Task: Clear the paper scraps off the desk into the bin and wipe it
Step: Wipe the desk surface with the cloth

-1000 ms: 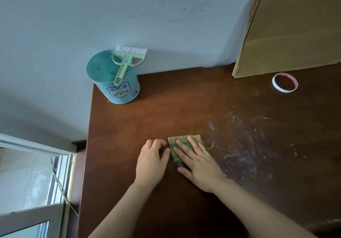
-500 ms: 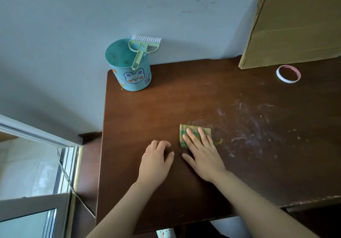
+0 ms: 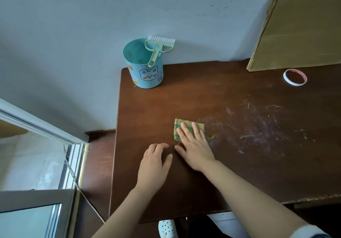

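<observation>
- The folded green-and-yellow cloth [image 3: 187, 121] is lying flat on the dark brown wooden desk [image 3: 203, 93], in front of the teal tin bin with a bear picture [image 3: 147, 75] and to its right, well apart from it.
- Its long axis is running left to right, roughly along the desk's back edge, and a loose thread is trailing off the end farther from the bin.
- The right hand [image 3: 195, 151] is pressing the cloth with straight, spread fingers, not curling around it.
- The left hand [image 3: 154, 164] is resting on the desk just beside it, nearer the bin's side, grasping nothing.
- No large paper scraps are showing, so clearing is looking done; a small green brush with white bristles [image 3: 156, 51] is standing in the bin.
- Wiping is appearing partway: whitish smears and tiny flecks [image 3: 258, 127] are remaining to the cloth's right, farther from the bin.
</observation>
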{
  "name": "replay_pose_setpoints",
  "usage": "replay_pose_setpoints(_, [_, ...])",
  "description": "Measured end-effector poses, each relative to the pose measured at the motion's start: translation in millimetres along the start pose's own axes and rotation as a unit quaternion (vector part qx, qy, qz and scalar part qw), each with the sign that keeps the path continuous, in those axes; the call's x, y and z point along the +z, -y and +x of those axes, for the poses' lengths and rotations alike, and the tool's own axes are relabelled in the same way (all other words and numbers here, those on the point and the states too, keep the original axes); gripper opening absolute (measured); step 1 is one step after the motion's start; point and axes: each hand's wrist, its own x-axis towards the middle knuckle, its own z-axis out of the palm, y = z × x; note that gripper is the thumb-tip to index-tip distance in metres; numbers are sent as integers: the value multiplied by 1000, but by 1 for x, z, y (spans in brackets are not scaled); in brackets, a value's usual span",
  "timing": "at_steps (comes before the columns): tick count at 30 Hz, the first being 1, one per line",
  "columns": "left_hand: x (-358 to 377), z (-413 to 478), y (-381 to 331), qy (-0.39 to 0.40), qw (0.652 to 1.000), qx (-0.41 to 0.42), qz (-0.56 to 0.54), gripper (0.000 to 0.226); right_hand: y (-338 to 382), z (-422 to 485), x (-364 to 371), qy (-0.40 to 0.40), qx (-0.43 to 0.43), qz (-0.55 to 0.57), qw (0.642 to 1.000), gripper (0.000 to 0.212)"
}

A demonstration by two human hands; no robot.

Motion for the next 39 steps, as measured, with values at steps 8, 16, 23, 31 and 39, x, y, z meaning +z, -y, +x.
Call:
replay_pose_setpoints(8, [-16, -12, 17, -26, 999, -28, -21, 29, 3, -20, 4, 18, -99, -39, 994, 63])
replay_pose_setpoints(16, [-25, -32, 31, -66, 994, -70, -54, 24, 81, 35, 2, 37, -121, -43, 991, 61])
replay_pose_setpoints(23, [-33, -30, 39, -109, 986, -90, -91, 15, 75, -32, 26, 63, -286, -53, 955, 61])
replay_pose_setpoints(31, [-45, -43, 54, -141, 979, -107, -99, 18, 122, 35, 8, 63, -181, -48, 980, 61])
replay_pose_setpoints(39, [-43, -56, 58, -124, 984, -108, -74, 15, 125, -36, 38, 99, -345, -81, 930, 60])
